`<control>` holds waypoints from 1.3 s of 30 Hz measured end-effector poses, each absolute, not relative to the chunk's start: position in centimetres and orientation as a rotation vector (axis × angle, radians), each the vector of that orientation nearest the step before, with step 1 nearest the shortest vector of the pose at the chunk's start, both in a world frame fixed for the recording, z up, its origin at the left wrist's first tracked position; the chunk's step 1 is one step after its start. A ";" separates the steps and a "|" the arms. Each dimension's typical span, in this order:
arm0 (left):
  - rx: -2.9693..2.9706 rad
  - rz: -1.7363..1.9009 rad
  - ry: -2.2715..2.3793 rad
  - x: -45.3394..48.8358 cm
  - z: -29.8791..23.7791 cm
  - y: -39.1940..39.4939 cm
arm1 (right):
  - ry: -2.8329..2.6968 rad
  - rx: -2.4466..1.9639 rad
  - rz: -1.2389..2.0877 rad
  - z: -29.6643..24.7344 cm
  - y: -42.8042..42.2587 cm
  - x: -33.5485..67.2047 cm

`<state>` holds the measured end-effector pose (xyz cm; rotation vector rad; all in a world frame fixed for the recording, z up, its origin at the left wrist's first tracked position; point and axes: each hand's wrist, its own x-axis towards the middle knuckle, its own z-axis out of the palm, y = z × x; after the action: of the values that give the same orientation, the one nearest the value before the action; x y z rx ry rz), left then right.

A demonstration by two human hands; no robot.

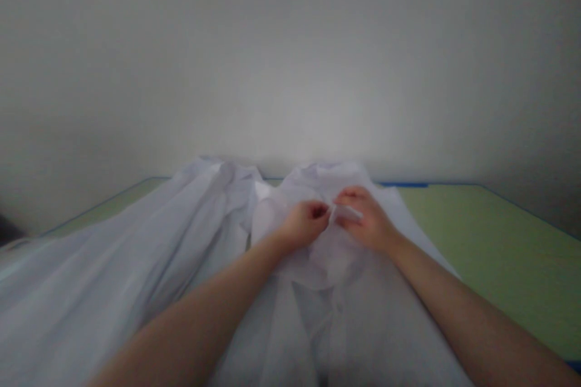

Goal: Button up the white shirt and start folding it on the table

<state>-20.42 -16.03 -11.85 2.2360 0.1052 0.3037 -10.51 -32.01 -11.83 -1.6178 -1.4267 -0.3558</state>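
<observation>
A white garment [372, 290] is spread on the table in front of me, its cloth bunched up in the middle. My left hand [306, 222] is closed, with thumb and fingertips pinching an edge of that cloth. Close beside it, my right hand [370, 221] has a small white fold of the same garment between its thumb and fingers. The fingertips of both hands nearly meet. Narrow strips of cloth run down from the bunched part towards me. The picture is blurred, so finer details of the garment cannot be made out.
More white cloth [149, 254] lies in long folds on the left, reaching the near edge. Beneath is a green table [512, 266] with a blue border. A blue strip [403, 184] lies along its far edge, against a plain pale wall [290, 60].
</observation>
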 end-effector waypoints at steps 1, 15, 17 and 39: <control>2.243 0.301 0.108 -20.4 -11.9 -16.1 | -1.474 -1.638 -0.354 -11.7 -32.1 -10.5; 2.252 0.331 0.239 -20.4 -11.5 -16.1 | -1.587 -1.678 -0.378 -10.5 -33.3 -10.3; 2.255 0.342 0.240 -20.4 -11.5 -16.1 | -1.553 -1.644 -0.353 -10.4 -33.3 -10.5; 2.139 0.274 -0.007 -20.3 -10.7 -16.9 | -1.220 -1.956 -0.324 -10.8 -33.0 -11.8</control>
<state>-20.34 -16.93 -10.70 2.1394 -0.0071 0.2740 -11.82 -33.01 -10.76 -1.9559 -1.2197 -0.3240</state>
